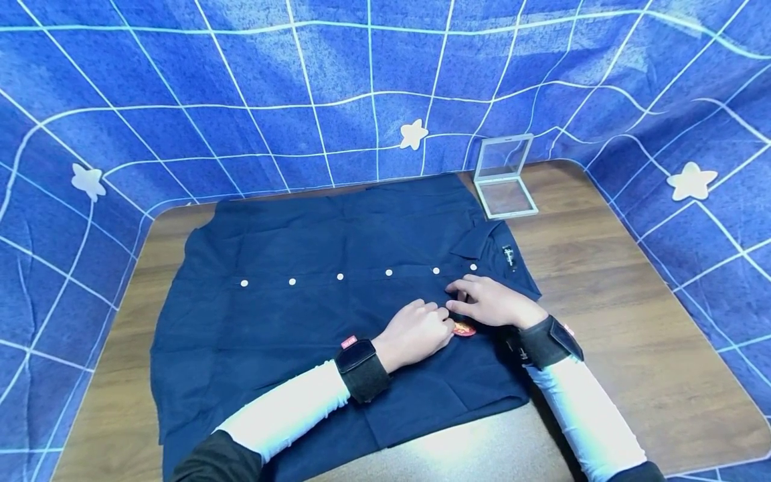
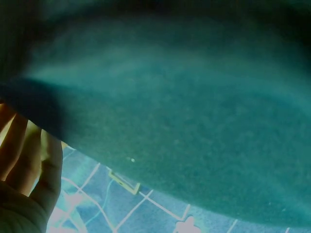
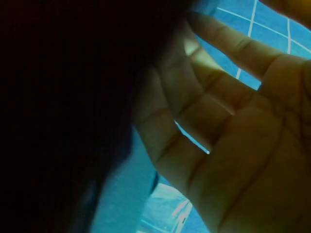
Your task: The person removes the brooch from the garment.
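A navy shirt (image 1: 337, 241) with a row of white buttons lies spread on the table, its collar (image 1: 478, 239) toward the right. On the chest lies a small red-and-yellow oval badge (image 1: 464, 329). My left hand (image 1: 419, 333) has its fingers curled at the badge's left edge and pinches it there, though the fingertips are mostly hidden. Just beyond, my right hand (image 1: 496, 301) hovers over or touches the shirt with loosely bent fingers, thumb and forefinger apart. Dark cloth covers much of both wrist views, where the left fingers (image 2: 41, 160) and right fingers (image 3: 204, 111) show from the palm side.
A clear case with a pale frame (image 1: 506, 177) stands opened at the table's back, beside the collar. Wood tabletop (image 1: 632, 335) shows to the right of the shirt. A blue gridded curtain (image 1: 241, 80) with white stars (image 1: 413, 134) surrounds the back and sides.
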Demonstrator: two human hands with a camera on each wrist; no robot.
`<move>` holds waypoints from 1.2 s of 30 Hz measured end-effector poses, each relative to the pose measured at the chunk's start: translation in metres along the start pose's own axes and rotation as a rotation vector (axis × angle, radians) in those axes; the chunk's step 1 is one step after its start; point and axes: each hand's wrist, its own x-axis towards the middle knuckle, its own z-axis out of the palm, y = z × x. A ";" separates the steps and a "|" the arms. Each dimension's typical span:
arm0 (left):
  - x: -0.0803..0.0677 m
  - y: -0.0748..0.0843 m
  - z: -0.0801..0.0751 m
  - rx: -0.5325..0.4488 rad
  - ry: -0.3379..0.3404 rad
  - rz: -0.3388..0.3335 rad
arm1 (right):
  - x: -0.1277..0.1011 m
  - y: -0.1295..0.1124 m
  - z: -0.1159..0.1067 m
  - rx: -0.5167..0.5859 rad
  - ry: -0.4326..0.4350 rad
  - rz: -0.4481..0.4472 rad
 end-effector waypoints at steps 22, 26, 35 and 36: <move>0.000 0.000 0.000 -0.172 -0.048 -0.166 | -0.018 -0.024 -0.021 0.060 -0.185 -0.126; 0.000 -0.001 0.001 -0.186 -0.060 -0.179 | -0.015 -0.024 -0.017 0.017 -0.153 -0.141; -0.001 -0.002 -0.001 -0.174 -0.051 -0.172 | -0.011 -0.029 -0.012 -0.035 -0.138 -0.151; -0.001 -0.002 -0.001 -0.179 -0.054 -0.172 | -0.011 -0.029 -0.011 -0.045 -0.137 -0.150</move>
